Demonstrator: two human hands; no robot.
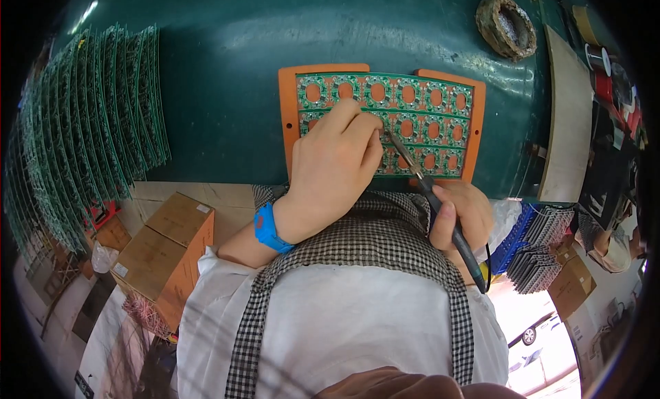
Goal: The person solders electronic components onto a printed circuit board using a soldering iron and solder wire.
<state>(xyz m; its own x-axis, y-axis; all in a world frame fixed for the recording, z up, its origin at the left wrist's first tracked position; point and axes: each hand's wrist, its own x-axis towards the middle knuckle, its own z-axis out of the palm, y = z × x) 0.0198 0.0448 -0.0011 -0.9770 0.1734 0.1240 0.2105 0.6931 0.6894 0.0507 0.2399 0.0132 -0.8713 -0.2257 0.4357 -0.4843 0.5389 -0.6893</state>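
A green panel of small circuit boards [421,111], each with a round opening, lies in an orange holder [479,110] on the table. Over the panel's left half rests my left hand [333,155], its thumb and fingers pinched together. What the pinch holds, if anything, is too small to make out. My right hand [471,213] grips a soldering iron [467,258] by its dark handle, with the metal tip pointing up and left. The tip is close to my left fingertips, over the middle row; whether it touches the panel I cannot tell.
Several green circuit panels [96,110] stand in rows on the left. A crusty round bowl [487,27] sits at the far right of the green table [220,89], beside a pale plank [567,117]. Cardboard boxes [158,244] and a blue crate [519,237] are below table level.
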